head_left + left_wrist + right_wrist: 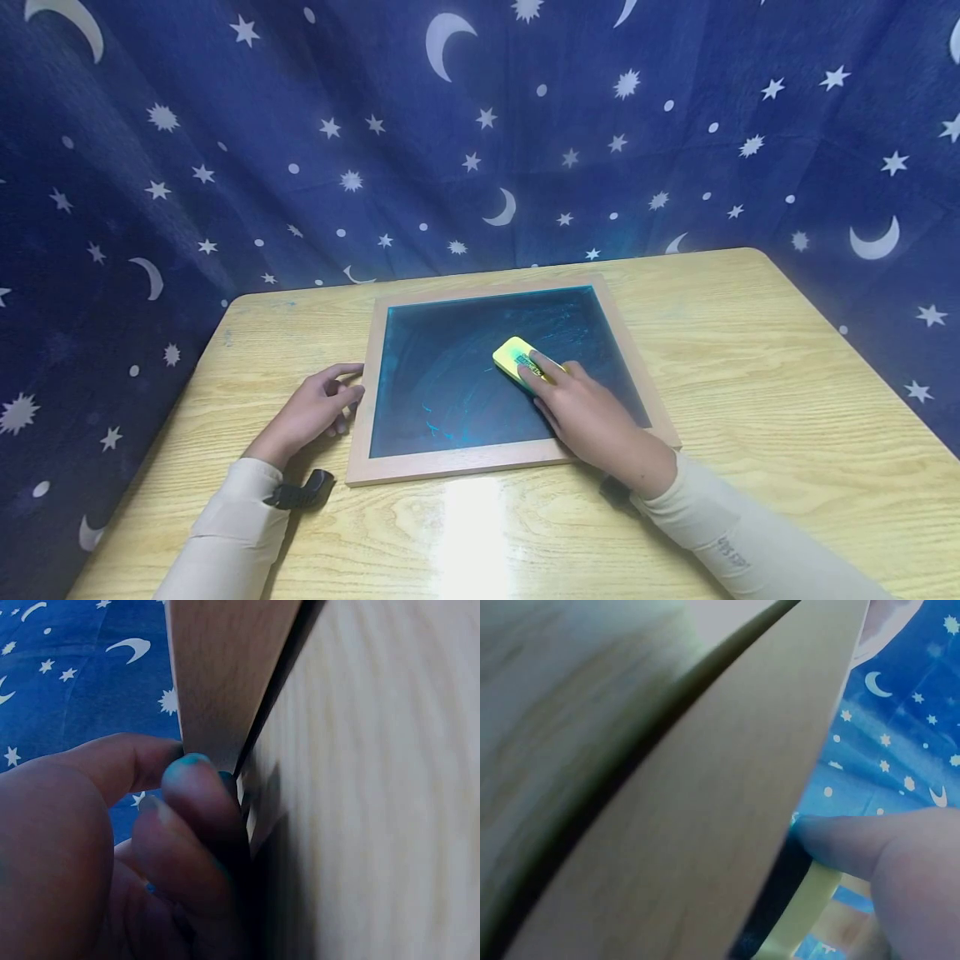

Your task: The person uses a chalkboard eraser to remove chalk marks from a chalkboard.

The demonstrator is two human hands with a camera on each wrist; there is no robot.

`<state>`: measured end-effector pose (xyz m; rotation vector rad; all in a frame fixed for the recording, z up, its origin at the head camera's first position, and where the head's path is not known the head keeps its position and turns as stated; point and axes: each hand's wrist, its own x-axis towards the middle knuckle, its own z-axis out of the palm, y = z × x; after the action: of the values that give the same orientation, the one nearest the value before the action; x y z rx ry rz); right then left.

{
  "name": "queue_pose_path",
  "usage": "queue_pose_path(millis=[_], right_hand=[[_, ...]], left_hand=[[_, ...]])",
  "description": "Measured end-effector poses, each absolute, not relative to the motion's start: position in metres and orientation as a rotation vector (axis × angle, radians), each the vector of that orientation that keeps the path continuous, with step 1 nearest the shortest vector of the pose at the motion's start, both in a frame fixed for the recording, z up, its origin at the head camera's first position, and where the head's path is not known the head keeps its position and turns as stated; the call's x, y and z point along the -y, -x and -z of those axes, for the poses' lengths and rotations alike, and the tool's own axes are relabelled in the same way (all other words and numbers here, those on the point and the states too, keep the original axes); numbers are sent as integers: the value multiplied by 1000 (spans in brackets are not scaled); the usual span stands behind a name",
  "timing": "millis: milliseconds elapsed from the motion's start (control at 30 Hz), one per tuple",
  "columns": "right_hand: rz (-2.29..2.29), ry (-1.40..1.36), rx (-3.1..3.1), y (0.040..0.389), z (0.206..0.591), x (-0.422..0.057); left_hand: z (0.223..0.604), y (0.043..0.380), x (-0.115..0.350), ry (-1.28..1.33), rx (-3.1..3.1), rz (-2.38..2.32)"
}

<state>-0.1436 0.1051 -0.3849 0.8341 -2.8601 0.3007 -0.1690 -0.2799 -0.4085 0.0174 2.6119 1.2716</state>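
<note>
A small wood-framed chalkboard (442, 358) lies flat on the table, its dark surface smeared with teal chalk. My right hand (596, 421) grips a yellow chalkboard eraser (512, 352) near the board's middle. From the right wrist, the eraser's dark pad (780, 889) shows behind the frame's near rail (682, 772), with a finger over its yellow back. At the left rail, my left hand (315, 410) holds the frame by its edge with bent fingers. Up close in the left wrist view, chalk-stained fingertips (191, 769) press against the rail (225, 667).
The pale wooden table (742, 350) extends around the board, with faint blue smudges at its far left. Behind it hangs a blue curtain (420, 167) with white moons and stars. Teal chalk strokes (442, 427) show near the board's lower left.
</note>
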Motion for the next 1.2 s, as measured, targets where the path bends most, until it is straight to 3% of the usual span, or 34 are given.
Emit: queue_pose_path(millis=[600,1200], right_hand=[[-421,-1053,2831,124,384,-91],[-446,-1091,2766,126,386,-92]], left_hand=[[407,166,277,-9,-2608,-1261],[405,167,276,-8,-2596,-1265]])
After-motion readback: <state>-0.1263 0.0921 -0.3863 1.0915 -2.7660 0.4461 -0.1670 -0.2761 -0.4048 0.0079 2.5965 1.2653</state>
